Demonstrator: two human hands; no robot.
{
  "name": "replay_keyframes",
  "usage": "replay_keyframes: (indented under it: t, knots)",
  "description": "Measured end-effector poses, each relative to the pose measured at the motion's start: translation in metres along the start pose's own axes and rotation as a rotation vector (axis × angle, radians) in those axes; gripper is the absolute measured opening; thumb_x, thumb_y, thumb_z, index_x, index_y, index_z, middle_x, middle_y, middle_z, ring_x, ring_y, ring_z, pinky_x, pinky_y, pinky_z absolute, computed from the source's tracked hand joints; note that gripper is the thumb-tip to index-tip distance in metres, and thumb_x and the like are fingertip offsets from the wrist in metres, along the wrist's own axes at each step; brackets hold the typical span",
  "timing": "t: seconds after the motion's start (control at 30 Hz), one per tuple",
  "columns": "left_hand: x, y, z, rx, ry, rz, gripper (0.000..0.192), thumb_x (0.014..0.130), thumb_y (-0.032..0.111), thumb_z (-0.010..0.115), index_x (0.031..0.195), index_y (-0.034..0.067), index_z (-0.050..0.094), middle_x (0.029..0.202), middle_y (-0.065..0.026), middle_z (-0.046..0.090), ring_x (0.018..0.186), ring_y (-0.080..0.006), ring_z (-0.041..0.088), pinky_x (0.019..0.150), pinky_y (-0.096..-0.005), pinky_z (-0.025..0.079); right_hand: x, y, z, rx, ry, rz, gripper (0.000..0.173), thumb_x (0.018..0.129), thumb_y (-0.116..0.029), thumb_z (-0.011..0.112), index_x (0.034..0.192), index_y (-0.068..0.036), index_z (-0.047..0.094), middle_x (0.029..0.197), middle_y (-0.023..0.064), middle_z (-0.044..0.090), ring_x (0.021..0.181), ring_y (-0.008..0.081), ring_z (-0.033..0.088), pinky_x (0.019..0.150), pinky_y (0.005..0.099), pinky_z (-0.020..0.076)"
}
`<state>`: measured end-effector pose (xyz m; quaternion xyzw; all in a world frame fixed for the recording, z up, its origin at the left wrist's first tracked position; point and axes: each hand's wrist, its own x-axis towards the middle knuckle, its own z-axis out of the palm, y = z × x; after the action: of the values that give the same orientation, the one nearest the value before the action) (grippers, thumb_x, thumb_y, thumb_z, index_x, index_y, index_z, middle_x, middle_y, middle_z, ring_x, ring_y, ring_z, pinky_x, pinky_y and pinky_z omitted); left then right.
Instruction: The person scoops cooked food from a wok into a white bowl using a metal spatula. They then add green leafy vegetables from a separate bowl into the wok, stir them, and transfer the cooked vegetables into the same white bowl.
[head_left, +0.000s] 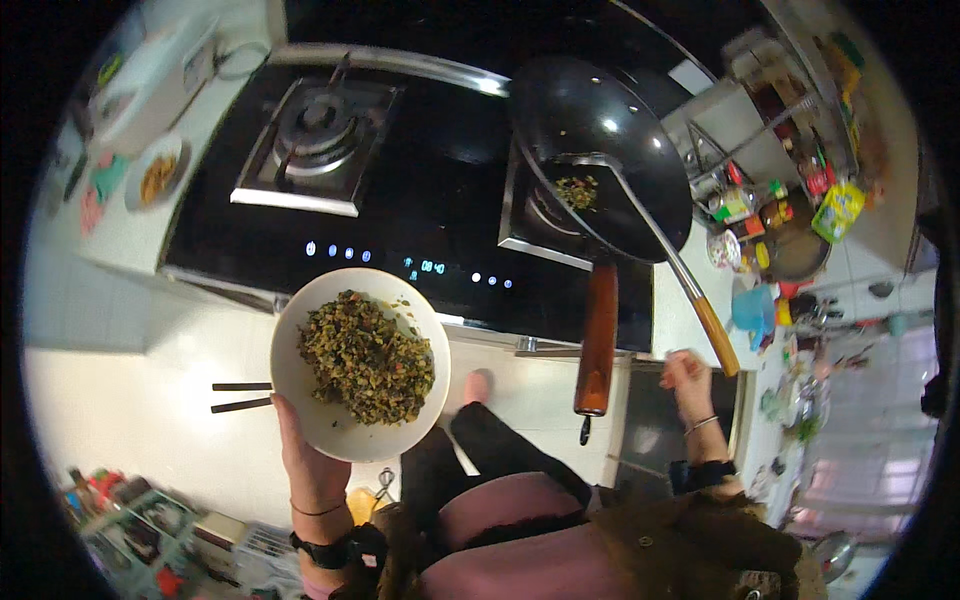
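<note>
My left hand (311, 457) holds a white bowl (289, 360) by its near left rim. Chopped, cooked greens (367, 356) with small red bits lie heaped inside it. Two dark chopsticks (240, 387) stick out to the left from beneath the bowl, apparently in the same hand. Below the wooden end of a metal spatula (660, 232), my right hand (686, 375) hovers apart from it, fingers loosely curled, with no object visible in it. The spatula rests in a black wok (592, 112), where a small heap of chopped greens (576, 192) remains. The wok's brown wooden handle (598, 337) points towards me.
The black gas hob (442, 187) has a bare left burner (315, 124) and lit controls. A plate of food (157, 178) stands on the left counter. Sauce bottles (731, 202), a pan (799, 240) and a blue container (754, 307) crowd the right. Behind me is a storage rack (146, 517).
</note>
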<state>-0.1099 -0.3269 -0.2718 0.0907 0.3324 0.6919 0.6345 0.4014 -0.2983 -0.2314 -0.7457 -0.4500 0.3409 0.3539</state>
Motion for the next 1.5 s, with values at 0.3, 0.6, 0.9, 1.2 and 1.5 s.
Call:
replay_keyframes:
  t: [0.3, 0.6, 0.9, 1.2, 1.5]
  knots:
    - [-0.017, 0.002, 0.027, 0.028, -0.222, 0.157, 0.063, 0.099, 0.053, 0.034, 0.143, 0.008, 0.033, 0.139, -0.0118, 0.043, 0.127, -0.0271, 0.042, 0.106, -0.0418, 0.034, 0.005, -0.091, -0.016, -0.720, -0.017, -0.980, 0.066, 0.075, -0.007, 0.073, 0.134, -0.018, 0.047, 0.091, 0.0069, 0.062, 0.069, 0.0201, 0.062, 0.062, 0.0316, 0.0521]
    - [-0.041, -0.014, 0.045, -0.022, -0.160, 0.201, 0.060, 0.096, 0.051, 0.044, 0.137, 0.008, 0.038, 0.134, -0.0127, 0.049, 0.117, -0.0288, 0.055, 0.087, -0.0457, 0.056, -0.022, -0.137, 0.008, -1.240, -0.306, -1.650, 0.025, 0.079, -0.029, 0.065, 0.099, -0.013, 0.060, 0.070, 0.0050, 0.057, 0.063, 0.0204, 0.064, 0.055, 0.0311, 0.0527]
    - [-0.056, -0.016, 0.066, -0.036, -0.133, 0.238, 0.060, 0.096, 0.049, 0.044, 0.138, 0.007, 0.036, 0.134, -0.0171, 0.048, 0.116, -0.0326, 0.056, 0.084, -0.0496, 0.057, 0.024, -0.179, 0.008, -0.885, -0.204, -1.778, 0.019, 0.075, -0.017, 0.067, 0.093, -0.011, 0.063, 0.063, 0.0040, 0.055, 0.059, 0.0221, 0.062, 0.052, 0.0332, 0.0503]
    - [-0.065, -0.011, 0.082, -0.034, -0.062, 0.232, 0.061, 0.095, 0.050, 0.047, 0.138, 0.008, 0.036, 0.134, -0.0173, 0.048, 0.115, -0.0354, 0.055, 0.082, -0.0497, 0.058, 0.022, -0.213, -0.009, -0.899, -0.530, -1.761, 0.019, 0.073, -0.016, 0.070, 0.090, -0.011, 0.062, 0.063, 0.0048, 0.057, 0.058, 0.0231, 0.063, 0.051, 0.0340, 0.0488]
    - [-0.070, -0.002, 0.090, 0.012, -0.081, 0.215, 0.063, 0.095, 0.050, 0.047, 0.139, 0.008, 0.035, 0.135, -0.0166, 0.047, 0.116, -0.0324, 0.056, 0.084, -0.0485, 0.057, 0.022, -0.270, -0.036, -0.221, -0.568, -1.626, 0.018, 0.084, -0.024, 0.069, 0.096, -0.012, 0.067, 0.079, 0.0042, 0.069, 0.068, 0.0163, 0.069, 0.061, 0.0265, 0.0569]
